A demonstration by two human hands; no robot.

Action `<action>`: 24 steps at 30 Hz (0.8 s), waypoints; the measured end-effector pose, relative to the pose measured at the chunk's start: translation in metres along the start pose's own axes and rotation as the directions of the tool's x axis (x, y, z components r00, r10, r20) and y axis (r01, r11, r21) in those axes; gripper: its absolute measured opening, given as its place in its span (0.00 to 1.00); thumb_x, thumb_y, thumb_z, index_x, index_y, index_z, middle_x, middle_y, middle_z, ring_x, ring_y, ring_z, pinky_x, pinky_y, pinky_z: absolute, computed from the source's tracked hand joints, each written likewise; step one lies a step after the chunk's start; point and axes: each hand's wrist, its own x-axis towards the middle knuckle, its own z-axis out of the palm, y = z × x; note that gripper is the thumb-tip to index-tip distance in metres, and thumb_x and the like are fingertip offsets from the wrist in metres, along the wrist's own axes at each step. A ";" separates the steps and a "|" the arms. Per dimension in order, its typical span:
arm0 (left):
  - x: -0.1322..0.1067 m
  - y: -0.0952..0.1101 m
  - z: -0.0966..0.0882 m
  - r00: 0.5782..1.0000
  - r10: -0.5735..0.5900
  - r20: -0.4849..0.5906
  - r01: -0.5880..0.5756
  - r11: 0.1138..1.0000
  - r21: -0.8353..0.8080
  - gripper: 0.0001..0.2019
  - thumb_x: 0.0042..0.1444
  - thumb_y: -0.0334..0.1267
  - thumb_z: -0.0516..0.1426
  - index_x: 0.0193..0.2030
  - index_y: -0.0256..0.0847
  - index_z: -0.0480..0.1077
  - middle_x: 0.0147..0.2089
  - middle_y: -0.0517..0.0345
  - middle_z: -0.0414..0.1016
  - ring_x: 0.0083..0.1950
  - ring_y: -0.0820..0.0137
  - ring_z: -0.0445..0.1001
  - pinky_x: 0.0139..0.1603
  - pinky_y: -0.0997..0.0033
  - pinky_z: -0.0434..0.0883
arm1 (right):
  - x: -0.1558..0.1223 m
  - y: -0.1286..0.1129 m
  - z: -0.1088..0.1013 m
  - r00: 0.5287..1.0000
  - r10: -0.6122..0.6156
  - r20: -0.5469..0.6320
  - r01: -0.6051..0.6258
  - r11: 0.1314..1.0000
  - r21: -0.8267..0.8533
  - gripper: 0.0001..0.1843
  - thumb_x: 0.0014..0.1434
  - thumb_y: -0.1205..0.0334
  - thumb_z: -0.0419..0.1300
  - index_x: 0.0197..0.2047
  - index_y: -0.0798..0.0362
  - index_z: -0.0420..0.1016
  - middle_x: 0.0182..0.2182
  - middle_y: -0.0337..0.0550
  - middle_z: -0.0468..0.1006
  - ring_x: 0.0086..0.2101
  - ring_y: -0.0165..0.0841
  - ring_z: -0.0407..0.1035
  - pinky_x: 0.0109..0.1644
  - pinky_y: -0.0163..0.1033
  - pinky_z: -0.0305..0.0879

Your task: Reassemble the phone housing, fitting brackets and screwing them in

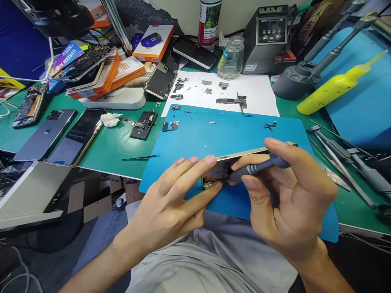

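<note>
An opened phone frame (241, 154) with a gold edge is tilted up over the blue work mat (214, 134). My left hand (174, 199) grips its near left corner with fingers and thumb. My right hand (290, 195) pinches a dark grey screwdriver (259, 167), whose tip points left into the frame's inside, close to my left fingertips. Small loose parts lie on the mat and on the white sheet (259, 91) behind it.
Black tweezers (140, 157) lie left on the green mat. Two phones (61, 134) rest at far left beside stacked orange boxes (106, 73). A glass jar (231, 57), a soldering station (270, 38), a yellow squeeze bottle (332, 87) and more tools (345, 158) stand behind and right.
</note>
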 end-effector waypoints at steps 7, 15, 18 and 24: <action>-0.001 -0.001 0.001 1.000 -0.002 -0.005 0.002 1.000 -0.001 0.22 0.66 0.25 0.61 0.64 0.43 0.78 0.76 0.49 0.61 0.77 0.57 0.63 0.83 0.49 0.61 | 0.002 0.001 0.001 0.999 -0.039 -0.027 0.037 0.998 -0.047 0.39 0.65 0.76 0.64 0.76 0.46 0.65 0.53 0.52 0.84 0.40 0.38 0.81 0.35 0.39 0.82; 0.000 -0.001 0.002 1.000 -0.015 -0.020 0.015 1.000 0.015 0.21 0.66 0.26 0.61 0.63 0.45 0.78 0.76 0.52 0.63 0.76 0.57 0.62 0.82 0.49 0.61 | 0.002 0.001 0.001 0.999 -0.040 -0.030 0.038 0.998 -0.056 0.39 0.65 0.76 0.64 0.76 0.49 0.66 0.54 0.54 0.84 0.40 0.38 0.81 0.34 0.39 0.82; -0.001 -0.002 0.002 1.000 -0.015 -0.016 0.015 1.000 0.021 0.21 0.66 0.26 0.62 0.63 0.44 0.78 0.76 0.52 0.63 0.76 0.58 0.63 0.83 0.50 0.61 | 0.002 0.001 0.001 0.999 -0.031 -0.035 0.029 0.998 -0.050 0.38 0.64 0.76 0.65 0.75 0.50 0.67 0.54 0.55 0.84 0.39 0.38 0.81 0.33 0.38 0.83; -0.002 -0.003 0.001 1.000 -0.001 0.005 0.001 1.000 -0.008 0.21 0.67 0.26 0.62 0.65 0.44 0.77 0.77 0.50 0.62 0.77 0.59 0.62 0.83 0.50 0.59 | 0.000 0.000 0.000 0.999 0.023 -0.046 -0.025 0.999 -0.037 0.37 0.64 0.76 0.66 0.74 0.51 0.69 0.51 0.54 0.84 0.37 0.38 0.82 0.35 0.39 0.85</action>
